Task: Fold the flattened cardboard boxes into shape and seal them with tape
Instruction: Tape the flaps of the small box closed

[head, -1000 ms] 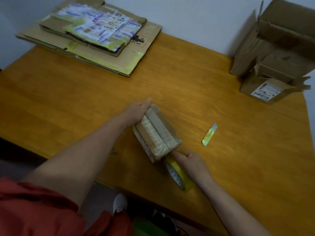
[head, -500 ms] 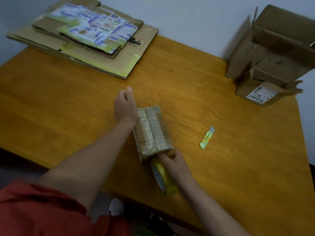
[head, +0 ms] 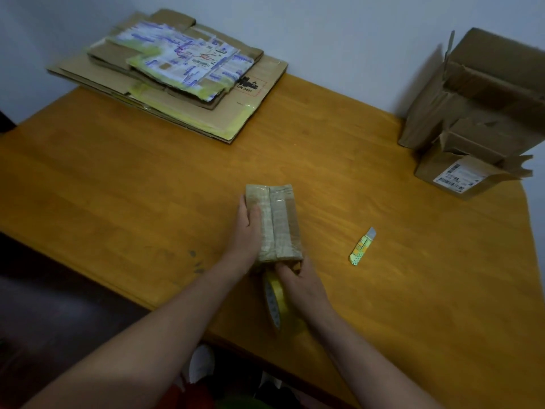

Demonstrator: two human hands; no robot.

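small box (head: 280, 222) sits mid-table (head: 118, 178), long axis running roughly 12 to 6, top flaps folded in, seam down the middle, glossy tape showing on the top face
left hand (head: 247, 230) is on the box's 9 o'clock flank: fingers straight and together, laid along the side pointing to 12, thumb resting on the top face. Flat press, not a curled grip
right hand (head: 299, 278) is at the box's 6 o'clock end, fingers curled and clamped on the tape roll (head: 275, 302), knuckles up against the box's near end face
roll is yellow, standing on edge, touching the table just at 6 o'clock of the box, near the front table edge. Can't tell whether a strip runs from roll to box, hand covers that spot
utility knife (head: 362, 246), yellow-green body, blade end pointing to 1 o'clock, lies on the table at 3 o'clock of the box, apart from both hands
flattened boxes (head: 165, 75) stacked at the table's 11 o'clock corner, printed label sheet on top, stack overhangs the table's far edge
open boxes (head: 477, 107) at 2 o'clock against the wall, flaps up; the smaller front one carries a barcode label
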